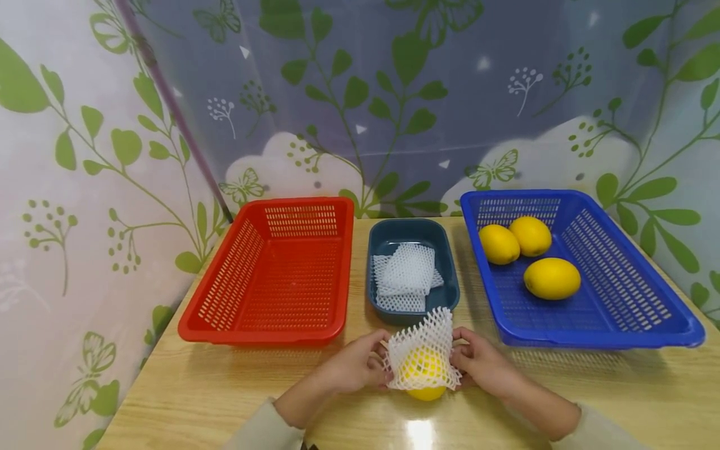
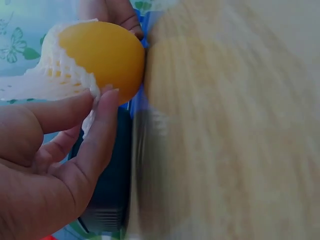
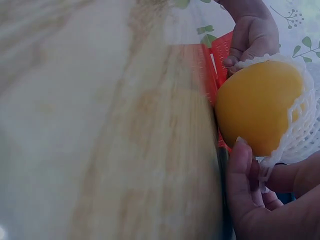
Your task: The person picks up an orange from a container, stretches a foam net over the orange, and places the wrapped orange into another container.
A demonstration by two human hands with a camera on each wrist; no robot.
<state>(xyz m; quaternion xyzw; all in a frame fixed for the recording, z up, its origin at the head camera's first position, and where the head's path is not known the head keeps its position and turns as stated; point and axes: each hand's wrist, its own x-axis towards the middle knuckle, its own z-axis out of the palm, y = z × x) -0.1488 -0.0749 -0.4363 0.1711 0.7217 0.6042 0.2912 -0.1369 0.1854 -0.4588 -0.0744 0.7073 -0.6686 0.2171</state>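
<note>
A white foam fruit net (image 1: 425, 350) is drawn over the far part of a smooth yellow oval fruit (image 1: 426, 394), whose near end is bare. My left hand (image 1: 360, 362) pinches the net's rim on the left between thumb and finger, as the left wrist view shows at the hand (image 2: 65, 155). On the opposite side, my right hand (image 1: 486, 365) pinches the rim; in the right wrist view a fingertip lies close against the fruit (image 3: 260, 105). The net's narrow end stands up loose beyond the fruit. Whether the fruit touches the table is hard to tell.
A dark teal bin (image 1: 413, 228) with several folded white nets (image 1: 407, 272) stands just beyond the hands. At left is a red basket (image 1: 264, 334) with nothing visible inside. The blue basket (image 1: 602, 337) at right holds three yellow fruits (image 1: 552, 279). All stand on a wooden table (image 1: 225, 400).
</note>
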